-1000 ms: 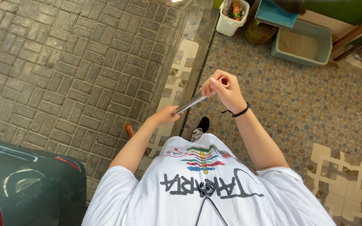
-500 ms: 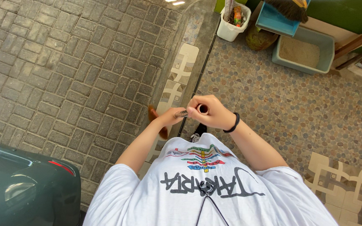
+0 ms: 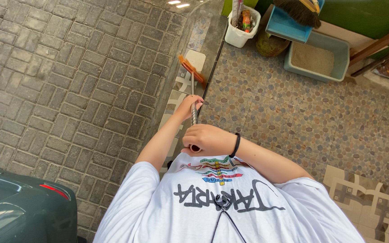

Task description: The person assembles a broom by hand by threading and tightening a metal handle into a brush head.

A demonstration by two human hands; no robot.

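Hands are holding a broom (image 3: 192, 96). The right hand (image 3: 209, 138) is closing tight around the top end of the stick, just above the white shirt (image 3: 221, 211). The left hand (image 3: 188, 106) is wrapping around the stick a bit farther along, toward 12 o'clock from the right hand. Both grips are snug on the stick.

The broom is pointing away from the person, toward 12 o'clock. Its orange head (image 3: 191, 68) is lying down on the ground, beside a dark drain line (image 3: 212, 67) that is running between two kinds of floor. At 9 o'clock from the broom, grey bricks (image 3: 68, 76) are covering the ground. At 3 o'clock, a pebble floor (image 3: 302, 117) is spreading out.

A black band (image 3: 236, 145) is sitting on the right wrist.

Far off at 12 o'clock, a white bin (image 3: 243, 33) is standing with things in it. At 1 o'clock, a blue tray (image 3: 317, 58) is holding sand, and a blue dustpan (image 3: 287, 27) is leaning over it with a dark brush (image 3: 299, 10) on top. At 8 o'clock, part of a dark green car (image 3: 19, 207) is showing.
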